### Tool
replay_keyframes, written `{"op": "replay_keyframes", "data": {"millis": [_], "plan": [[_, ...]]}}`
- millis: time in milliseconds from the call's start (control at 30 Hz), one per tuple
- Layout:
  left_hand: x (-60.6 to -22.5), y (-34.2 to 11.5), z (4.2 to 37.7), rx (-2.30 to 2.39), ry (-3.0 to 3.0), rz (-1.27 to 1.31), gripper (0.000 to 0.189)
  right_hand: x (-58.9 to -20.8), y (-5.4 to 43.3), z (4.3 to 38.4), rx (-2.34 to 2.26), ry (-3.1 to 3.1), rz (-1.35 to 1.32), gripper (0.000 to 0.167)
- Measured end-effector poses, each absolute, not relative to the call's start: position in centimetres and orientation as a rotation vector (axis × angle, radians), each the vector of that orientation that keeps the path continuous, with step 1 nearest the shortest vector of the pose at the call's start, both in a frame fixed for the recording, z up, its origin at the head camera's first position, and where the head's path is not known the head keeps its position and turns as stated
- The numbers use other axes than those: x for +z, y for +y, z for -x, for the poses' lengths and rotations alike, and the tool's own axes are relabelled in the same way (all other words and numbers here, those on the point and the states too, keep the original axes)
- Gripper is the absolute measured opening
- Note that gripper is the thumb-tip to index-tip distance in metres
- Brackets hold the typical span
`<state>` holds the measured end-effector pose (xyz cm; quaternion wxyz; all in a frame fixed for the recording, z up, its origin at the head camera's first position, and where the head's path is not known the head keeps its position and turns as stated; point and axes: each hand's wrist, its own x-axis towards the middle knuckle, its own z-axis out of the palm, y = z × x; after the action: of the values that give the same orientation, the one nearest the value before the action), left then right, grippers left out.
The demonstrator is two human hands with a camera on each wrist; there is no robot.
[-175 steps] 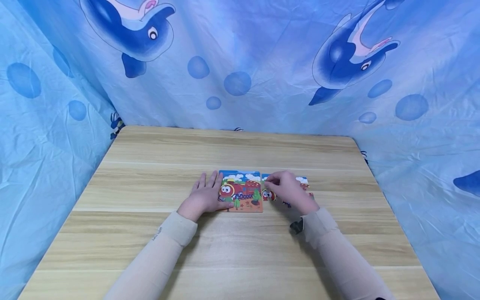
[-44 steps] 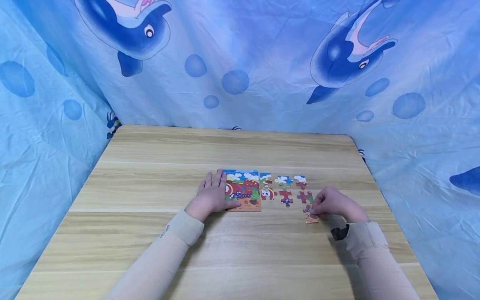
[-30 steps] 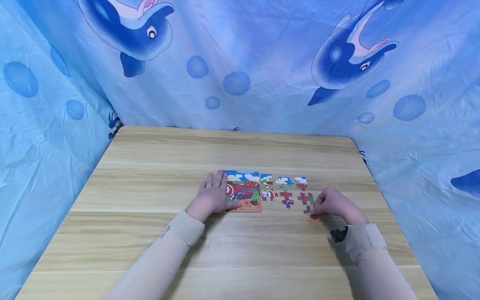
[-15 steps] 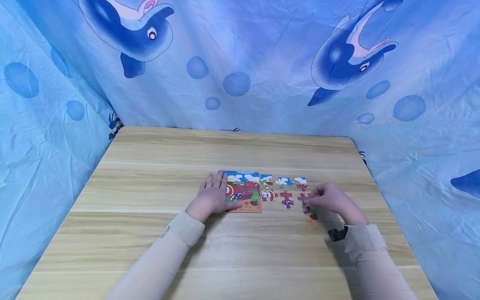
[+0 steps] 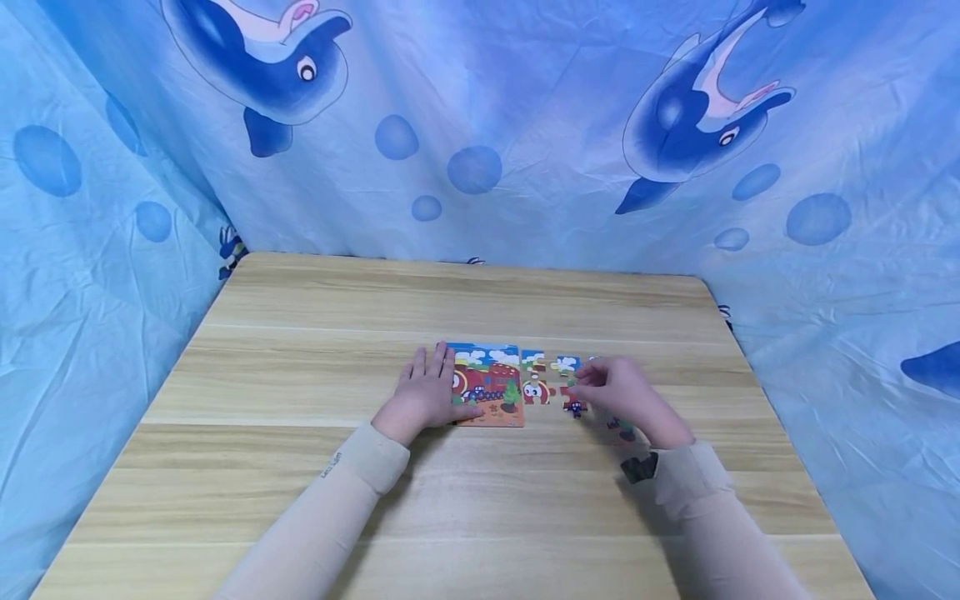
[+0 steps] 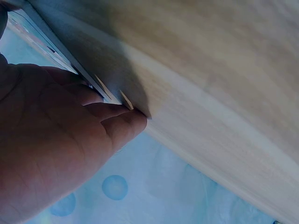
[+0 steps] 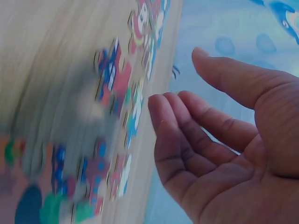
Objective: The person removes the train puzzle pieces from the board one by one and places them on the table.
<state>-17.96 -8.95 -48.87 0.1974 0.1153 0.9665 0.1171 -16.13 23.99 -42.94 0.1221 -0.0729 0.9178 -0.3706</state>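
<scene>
My left hand (image 5: 423, 396) rests with straight fingers along the left side of a square picture board (image 5: 487, 387), printed with a red train, clouds and a tree. The left wrist view catches its fingertips at the board's edge. Jigsaw pieces lie in rough rows to the board's right, among them one with the train's eyes (image 5: 536, 390) and a cloud piece (image 5: 564, 364). Over these hovers my right hand (image 5: 622, 396), thumb apart from loosely bent fingers (image 7: 163, 112) and nothing between them. Just by its fingertips sits a red-and-blue puzzle piece (image 5: 575, 408); the hand covers some pieces at the right.
Everything lies on a wooden table (image 5: 450, 517). Blue curtains (image 5: 525, 217) printed with dolphins hang behind it and at both sides. An orange and green puzzle piece (image 7: 28, 186) shows large in the right wrist view, nearest that camera.
The right hand, pinching the lower right piece about a second ago, has let go and moved up and left over the middle pieces. The left hand stays in place.
</scene>
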Motion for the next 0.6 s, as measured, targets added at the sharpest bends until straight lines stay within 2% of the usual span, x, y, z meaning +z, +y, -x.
{"op": "replay_keyframes", "data": {"millis": [300,600], "plan": [[-48.5,-8.9,17.7,0.319,2.706,-0.322,0.125,-43.5,20.3,16.2,-1.132,2.625,0.392,0.031],[-48.0,-8.8,17.6,0.324,2.698,-0.320,0.123,-43.9,16.6,16.0,-0.979,2.623,0.502,0.046]]}}
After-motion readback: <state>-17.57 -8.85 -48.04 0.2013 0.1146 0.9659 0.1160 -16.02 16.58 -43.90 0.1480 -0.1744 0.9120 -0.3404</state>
